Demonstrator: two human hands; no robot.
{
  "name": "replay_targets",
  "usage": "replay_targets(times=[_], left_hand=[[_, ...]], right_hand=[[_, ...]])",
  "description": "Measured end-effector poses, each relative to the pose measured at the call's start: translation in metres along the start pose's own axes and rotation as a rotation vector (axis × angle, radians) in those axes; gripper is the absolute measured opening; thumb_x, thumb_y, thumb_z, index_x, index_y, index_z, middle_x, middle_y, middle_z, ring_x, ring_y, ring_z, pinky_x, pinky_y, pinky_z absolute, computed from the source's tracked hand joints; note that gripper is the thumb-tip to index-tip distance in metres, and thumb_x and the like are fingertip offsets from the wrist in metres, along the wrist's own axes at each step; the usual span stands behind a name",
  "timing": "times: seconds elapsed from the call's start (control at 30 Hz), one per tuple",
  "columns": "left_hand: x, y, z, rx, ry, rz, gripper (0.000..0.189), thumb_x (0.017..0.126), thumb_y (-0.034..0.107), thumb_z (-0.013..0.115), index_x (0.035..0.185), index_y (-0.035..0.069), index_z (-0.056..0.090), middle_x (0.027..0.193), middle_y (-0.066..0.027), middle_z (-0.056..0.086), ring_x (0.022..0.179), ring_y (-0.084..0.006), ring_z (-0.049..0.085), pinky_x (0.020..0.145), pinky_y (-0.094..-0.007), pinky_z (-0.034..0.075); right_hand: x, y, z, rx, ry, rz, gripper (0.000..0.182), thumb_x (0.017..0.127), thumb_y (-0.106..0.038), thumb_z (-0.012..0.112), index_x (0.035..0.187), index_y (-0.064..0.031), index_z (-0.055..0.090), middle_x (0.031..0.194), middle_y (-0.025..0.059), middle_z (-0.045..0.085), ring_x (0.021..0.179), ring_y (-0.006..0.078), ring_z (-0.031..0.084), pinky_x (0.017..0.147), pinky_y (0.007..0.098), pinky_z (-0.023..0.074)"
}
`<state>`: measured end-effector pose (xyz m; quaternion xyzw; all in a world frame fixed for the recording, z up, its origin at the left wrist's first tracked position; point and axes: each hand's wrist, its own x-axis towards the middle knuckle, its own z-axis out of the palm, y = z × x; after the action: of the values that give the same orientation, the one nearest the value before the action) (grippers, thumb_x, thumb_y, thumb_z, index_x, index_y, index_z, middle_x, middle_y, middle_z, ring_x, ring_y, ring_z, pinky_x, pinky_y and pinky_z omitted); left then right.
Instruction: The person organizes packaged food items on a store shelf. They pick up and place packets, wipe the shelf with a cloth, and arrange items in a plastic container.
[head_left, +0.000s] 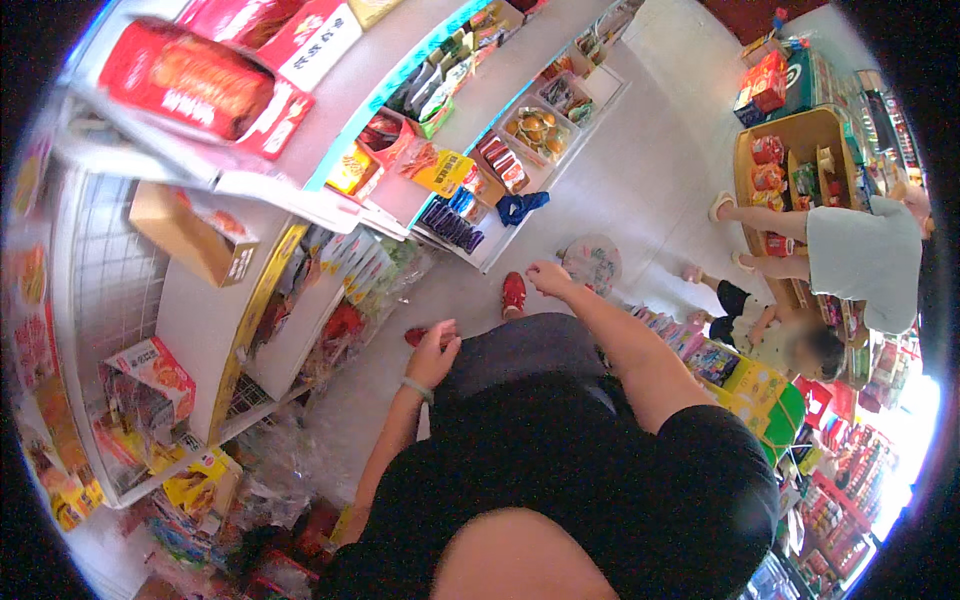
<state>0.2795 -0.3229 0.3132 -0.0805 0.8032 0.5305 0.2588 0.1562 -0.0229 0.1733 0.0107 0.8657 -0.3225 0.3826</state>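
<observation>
My left hand (433, 356), with a band on its wrist, hangs over the floor in front of my left thigh. Its fingers are slightly apart and I see nothing in it. Loosely curled, my right hand (551, 278) is above the floor near my red shoe (514, 291), with no object visible in it. Just beyond that hand stands a round patterned stool top (592, 264). Ahead, a white shelf unit carries a clear bin of wrapped round snacks (539, 129), a row of purple packets (451, 226) and a dark blue cloth-like item (522, 208).
Red snack boxes (196, 82) sit on the upper left shelf. An open cardboard box (193, 234) sticks out at left, above plastic-wrapped goods (281, 465). Two people are at right: one bends by a wooden display shelf (829, 124), another is lower beside a yellow display (750, 386).
</observation>
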Motion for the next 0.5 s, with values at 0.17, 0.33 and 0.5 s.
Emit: replay_targets(times=[0.17, 0.33, 0.5], left_hand=[[0.093, -0.102, 0.055, -0.559, -0.045, -0.346, 0.035, 0.095, 0.026, 0.052, 0.124, 0.006, 0.052, 0.115, -0.0099, 0.062, 0.1, -0.0186, 0.061, 0.086, -0.0309, 0.047], [0.177, -0.137, 0.071, -0.658, 0.143, -0.749, 0.035, 0.093, 0.024, 0.05, 0.126, 0.011, 0.052, 0.117, -0.0066, 0.062, 0.097, -0.0178, 0.061, 0.078, -0.0305, 0.046], [0.268, -0.179, 0.079, -0.842, 0.326, -0.81, 0.041, 0.094, 0.026, 0.047, 0.132, 0.013, 0.046, 0.132, -0.0079, 0.052, 0.112, -0.0226, 0.054, 0.091, -0.0371, 0.043]], right_hand=[[0.034, 0.029, -0.017, -0.135, -0.058, 0.122, 0.033, 0.087, -0.029, 0.048, 0.106, -0.0086, 0.066, 0.096, 0.017, 0.066, 0.086, 0.0317, 0.065, 0.078, 0.0417, 0.0514], [0.09, 0.035, -0.015, -0.179, 0.037, 0.064, 0.029, 0.089, -0.028, 0.047, 0.103, -0.0109, 0.065, 0.102, 0.0163, 0.066, 0.094, 0.0352, 0.063, 0.083, 0.0441, 0.05], [0.144, 0.005, 0.002, -0.027, 0.091, 0.05, 0.03, 0.089, -0.029, 0.047, 0.102, -0.0084, 0.065, 0.099, 0.0181, 0.065, 0.094, 0.0367, 0.062, 0.083, 0.0439, 0.0499]])
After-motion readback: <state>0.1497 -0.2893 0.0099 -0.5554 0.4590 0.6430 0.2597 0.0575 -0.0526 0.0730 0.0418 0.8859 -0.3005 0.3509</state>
